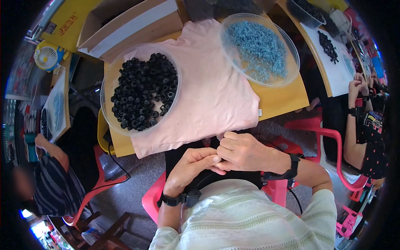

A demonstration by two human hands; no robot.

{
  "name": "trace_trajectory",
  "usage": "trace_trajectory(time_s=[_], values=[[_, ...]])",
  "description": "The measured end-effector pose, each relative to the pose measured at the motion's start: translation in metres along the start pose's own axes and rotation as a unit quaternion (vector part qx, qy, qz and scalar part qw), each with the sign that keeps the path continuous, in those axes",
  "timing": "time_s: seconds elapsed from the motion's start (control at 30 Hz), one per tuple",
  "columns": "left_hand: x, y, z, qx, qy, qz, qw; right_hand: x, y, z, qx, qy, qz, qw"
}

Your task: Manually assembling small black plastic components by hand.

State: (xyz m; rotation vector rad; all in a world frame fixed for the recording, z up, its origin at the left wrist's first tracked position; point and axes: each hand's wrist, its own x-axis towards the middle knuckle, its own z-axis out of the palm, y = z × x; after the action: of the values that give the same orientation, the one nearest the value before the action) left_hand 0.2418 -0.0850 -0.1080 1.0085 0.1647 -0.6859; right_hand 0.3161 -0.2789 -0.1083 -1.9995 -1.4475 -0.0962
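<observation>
Just past the table's near edge, my hands meet in front of my body. The fingers of my left hand (193, 164) are bent, its thumb pressed toward the other hand's fingertips. My right hand (241, 152) is curled with its fingers pinched together. Whatever they hold, if anything, is hidden between the fingers. Nearest to them is a pale pink cloth (208, 91), seemingly a shirt, spread over the table. On its left side stands a see-through round tub (105, 98) of small black ring-like parts (143, 91). A similar tub (293, 52) at the far right holds tiny translucent blue pieces (258, 50).
An open cardboard box (129, 27) stands at the back left of the yellow table (283, 100). A small yellow fan (46, 57) is farther left. People sit at tables on both sides, on pink and red chairs (339, 154). Dark cables hang near the floor.
</observation>
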Motion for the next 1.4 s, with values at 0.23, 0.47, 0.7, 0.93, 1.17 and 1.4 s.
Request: trace_trajectory(time_s=[0.23, 0.47, 0.7, 0.93, 1.17, 1.4], values=[[-0.008, -0.006, -0.001, 0.002, 0.129, 0.103, 0.986, 0.031, 0.003, -0.009, -0.014, 0.043, 0.021, 0.999], [0.024, 0.007, 0.022, 0.153, 0.242, 0.437, 0.853, 0.042, 0.002, -0.016, 0.001, 0.055, 0.051, 0.997], [0.070, 0.012, 0.018, 0.289, 0.329, 0.432, 0.789, 0.032, 0.040, 0.015, 0.098, 0.059, 0.115, 0.987], [0.080, 0.012, 0.018, 0.262, 0.356, 0.406, 0.800, 0.033, 0.045, 0.019, 0.116, 0.081, 0.125, 0.982], [0.080, 0.010, 0.023, 0.256, 0.382, 0.379, 0.803, 0.032, 0.044, 0.023, 0.079, 0.097, 0.105, 0.987], [0.080, 0.010, 0.024, 0.255, 0.389, 0.372, 0.803, 0.033, 0.044, 0.029, 0.064, 0.140, 0.091, 0.984]])
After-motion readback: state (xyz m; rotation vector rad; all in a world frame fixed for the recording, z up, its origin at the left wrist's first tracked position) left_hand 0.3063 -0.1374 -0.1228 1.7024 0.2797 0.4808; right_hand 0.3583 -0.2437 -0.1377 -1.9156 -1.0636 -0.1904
